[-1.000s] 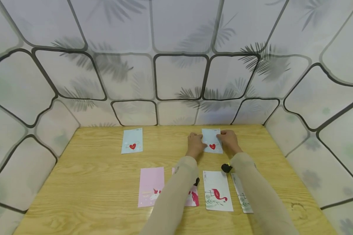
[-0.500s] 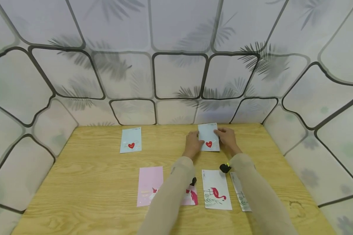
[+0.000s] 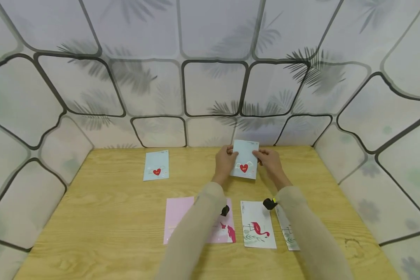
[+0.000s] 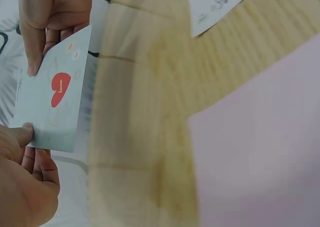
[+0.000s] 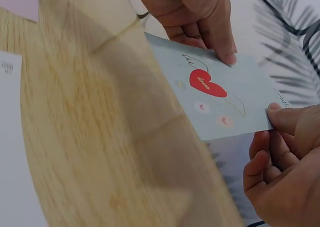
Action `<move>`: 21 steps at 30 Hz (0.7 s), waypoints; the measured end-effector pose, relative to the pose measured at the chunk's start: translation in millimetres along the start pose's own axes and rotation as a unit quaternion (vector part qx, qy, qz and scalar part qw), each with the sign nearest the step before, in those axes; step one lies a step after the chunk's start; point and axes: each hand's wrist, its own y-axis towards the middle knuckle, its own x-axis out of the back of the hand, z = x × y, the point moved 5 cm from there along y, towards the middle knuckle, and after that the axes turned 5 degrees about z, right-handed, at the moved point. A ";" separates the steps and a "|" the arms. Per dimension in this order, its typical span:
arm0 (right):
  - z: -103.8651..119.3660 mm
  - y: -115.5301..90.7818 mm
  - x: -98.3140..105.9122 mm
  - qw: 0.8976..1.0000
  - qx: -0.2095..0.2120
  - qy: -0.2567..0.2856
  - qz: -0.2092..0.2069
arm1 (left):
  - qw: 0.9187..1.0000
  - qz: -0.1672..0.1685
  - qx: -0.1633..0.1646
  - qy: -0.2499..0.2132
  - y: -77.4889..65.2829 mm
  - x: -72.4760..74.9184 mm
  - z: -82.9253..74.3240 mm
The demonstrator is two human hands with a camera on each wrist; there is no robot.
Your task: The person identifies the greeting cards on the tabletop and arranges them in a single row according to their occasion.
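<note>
A light blue card [image 3: 244,158] with a red winged heart is held up off the table near its back edge. My left hand [image 3: 225,165] pinches the card's left side, thumb on the front and fingers behind. On the opposite side, my right hand [image 3: 271,165] pinches it the same way. Both wrist views show the thumbs pressing the printed face; the right wrist view shows the heart [image 5: 206,83] and its gold wings up close. A second light blue heart card [image 3: 156,165] lies flat at the back left.
Pink unicorn cards [image 3: 177,212] lie in front, partly covered by my left sleeve [image 3: 196,229]. To their right is a white flamingo card [image 3: 258,224], and another white card [image 3: 287,229] shows partly beneath my right forearm. A patterned wall [image 3: 213,89] rises behind the wooden table [image 3: 101,217].
Both hands have lifted the right-hand heart card off the table and tilted it up, shifting it slightly left. My left sleeve has moved left over the pink cards.
</note>
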 end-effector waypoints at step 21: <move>61.7 -37.4 -20.4 0.995 0.080 0.055 -0.013 | 0.998 0.013 -0.026 -0.057 -11.5 62.5 -55.5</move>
